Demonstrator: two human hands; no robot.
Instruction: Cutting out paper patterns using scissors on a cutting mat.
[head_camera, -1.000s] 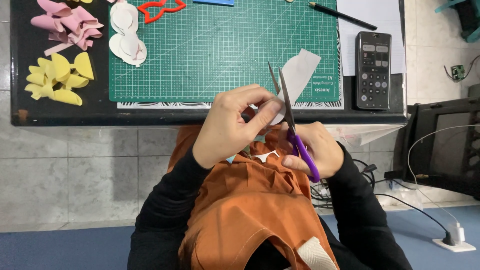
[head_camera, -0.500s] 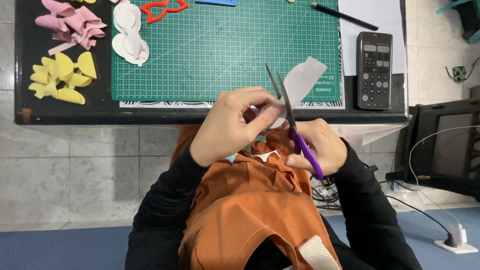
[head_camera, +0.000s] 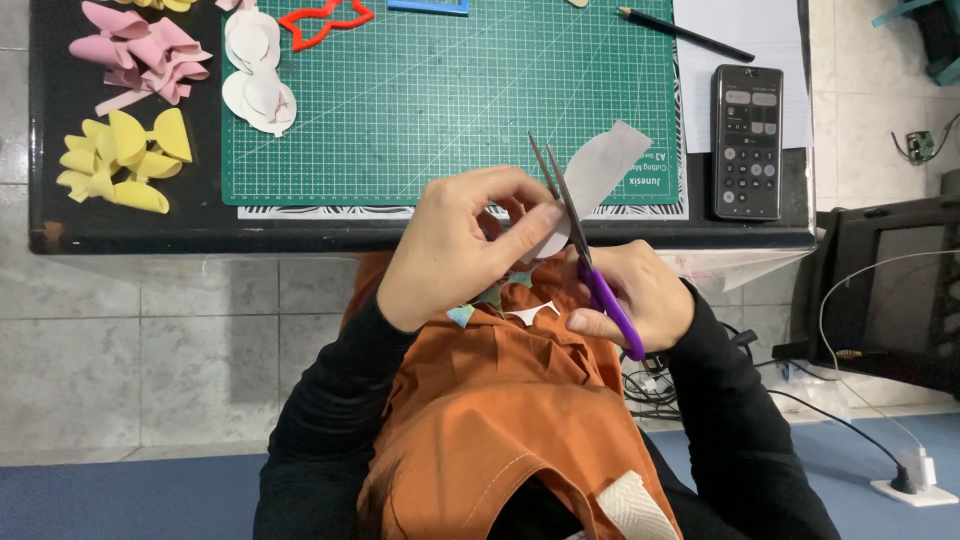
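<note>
Pinching the pale grey paper strip (head_camera: 590, 175) so close to the purple-handled scissors (head_camera: 585, 250) gripped by the right hand (head_camera: 630, 295), the left hand (head_camera: 460, 245) risked a nicked fingertip.

The hands (head_camera: 470, 245) cut a white foam piece (head_camera: 600, 165) with purple-handled scissors (head_camera: 585, 250).

A home craft corner at a small black desk.

A green cutting mat (head_camera: 400, 100) covers the desk (head_camera: 130, 225), with yellow (head_camera: 120, 160), pink (head_camera: 145, 55) and white (head_camera: 258, 75) foam cut-outs, a red outline template (head_camera: 325, 20), a pencil (head_camera: 685, 33) and a phone (head_camera: 747, 140) around it. Grey tiled floor, a blue rug (head_camera: 120, 495) and a plugged-in charger (head_camera: 915, 480) suggest a lived-in room.
</note>
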